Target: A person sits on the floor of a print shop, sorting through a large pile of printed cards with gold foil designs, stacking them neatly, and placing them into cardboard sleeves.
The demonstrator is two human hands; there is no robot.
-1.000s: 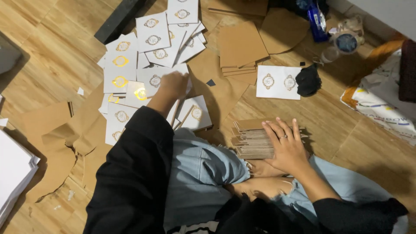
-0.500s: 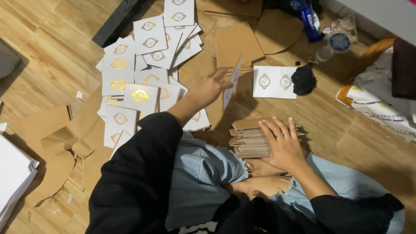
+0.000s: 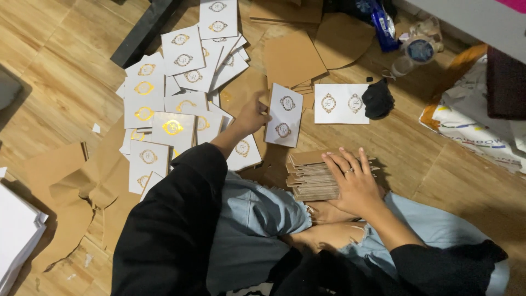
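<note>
Card: a white rectangular card (image 3: 284, 115) with two round gold emblems, one toward each end — it stands tilted on edge, lifted off the wooden floor (image 3: 66, 71) between the spread of cards and the brown stack.
Left hand: the left hand (image 3: 251, 116) pinches the card's left edge, grip closed on it, arm in a black sleeve reaching forward.
Right hand: the right hand (image 3: 353, 183) lies flat, fingers spread and wide, palm down on top of the stack; a ring shows on one finger.
Stack: a thick stack of brown cardboard sheets (image 3: 309, 178) just in front of the person's knees, edges slightly uneven.
Spread cards: many more white cards with gold emblems (image 3: 164, 104) overlap on the floor left of the held card.
Flat card: one wider white card (image 3: 341, 103) with two emblems lies flat to the right, touching a crumpled black thing (image 3: 378, 98).
Brown sheets: loose brown cardboard sheets (image 3: 293, 57) lie beyond the held card — torn brown paper (image 3: 71, 181) sits at left.
</note>
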